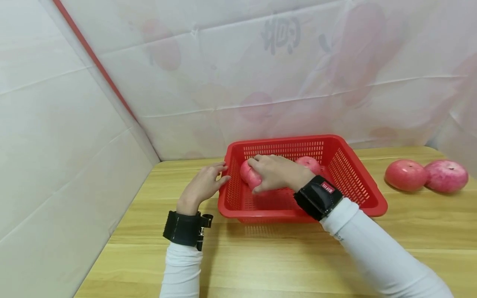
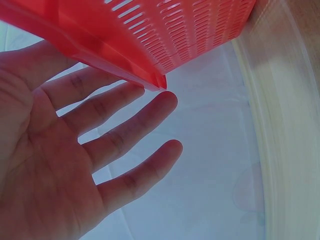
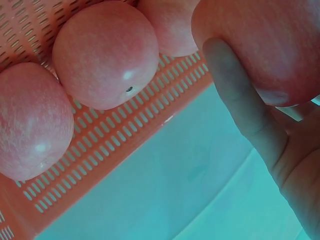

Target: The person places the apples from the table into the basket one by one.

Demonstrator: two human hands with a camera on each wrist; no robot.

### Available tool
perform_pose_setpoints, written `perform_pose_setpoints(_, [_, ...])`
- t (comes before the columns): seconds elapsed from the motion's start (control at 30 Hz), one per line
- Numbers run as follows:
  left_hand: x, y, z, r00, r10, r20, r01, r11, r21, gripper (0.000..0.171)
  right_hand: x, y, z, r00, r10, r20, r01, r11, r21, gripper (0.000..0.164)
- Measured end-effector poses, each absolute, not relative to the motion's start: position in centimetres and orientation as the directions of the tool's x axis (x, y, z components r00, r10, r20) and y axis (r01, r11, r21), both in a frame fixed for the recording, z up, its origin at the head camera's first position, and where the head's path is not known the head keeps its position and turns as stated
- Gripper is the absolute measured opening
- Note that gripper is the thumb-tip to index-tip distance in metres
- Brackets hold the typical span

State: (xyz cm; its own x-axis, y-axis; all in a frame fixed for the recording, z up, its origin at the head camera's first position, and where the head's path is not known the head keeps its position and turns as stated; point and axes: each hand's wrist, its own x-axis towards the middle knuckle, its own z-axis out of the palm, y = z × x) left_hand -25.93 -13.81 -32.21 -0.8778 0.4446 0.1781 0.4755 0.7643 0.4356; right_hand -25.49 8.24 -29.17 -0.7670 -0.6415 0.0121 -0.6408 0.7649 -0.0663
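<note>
Clamps the right grip (image 1: 273, 170) round a pink apple (image 3: 265, 50) inside the red basket (image 1: 261, 213), toward its nine o'clock end, near three other apples (image 3: 105, 55). Holds the left grip (image 1: 201, 184) with fingers (image 2: 135, 120) apart, just beside the basket's nine o'clock side. Has, on the worktop (image 1: 268, 265) at three o'clock from the basket, two outer apples (image 1: 406, 175) side by side.

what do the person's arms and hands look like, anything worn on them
The left hand and right hand wear no gloves. Each arm has a long white fabric sleeve, with a broad black wristband at the wrist. The left band carries a small black fitting; the right, a red rectangular label with pale lettering.
</note>
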Motion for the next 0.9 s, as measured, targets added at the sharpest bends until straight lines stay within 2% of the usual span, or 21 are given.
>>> perform_pose_setpoints(0.3, [-25.9,-13.9,-32.2,-0.87,0.455,0.192,0.491,0.76,0.425,0.04,-25.6,7.5,-29.9,-0.755,-0.654,-0.033,-0.655,0.755,0.019,0.079])
perform_pose_setpoints(0.5, [-25.9,-14.0,-32.2,-0.87,0.453,0.195,0.491,0.762,0.421,0.041,-25.6,7.2,-30.4,-0.727,-0.684,-0.061,-0.687,0.723,0.069,0.07])
perform_pose_setpoints(0.7, [-26.0,-14.0,-32.4,-0.876,0.445,0.187,0.481,0.772,0.415,0.041,-25.7,6.9,-30.6,-0.7,-0.714,-0.038,-0.714,0.7,0.008,0.069])
perform_pose_setpoints(0.9, [-26.0,-13.9,-32.4,-0.878,0.442,0.186,0.478,0.775,0.413,0.041,-25.9,6.7,-30.8,-0.722,-0.69,-0.061,-0.688,0.724,-0.05,0.074])
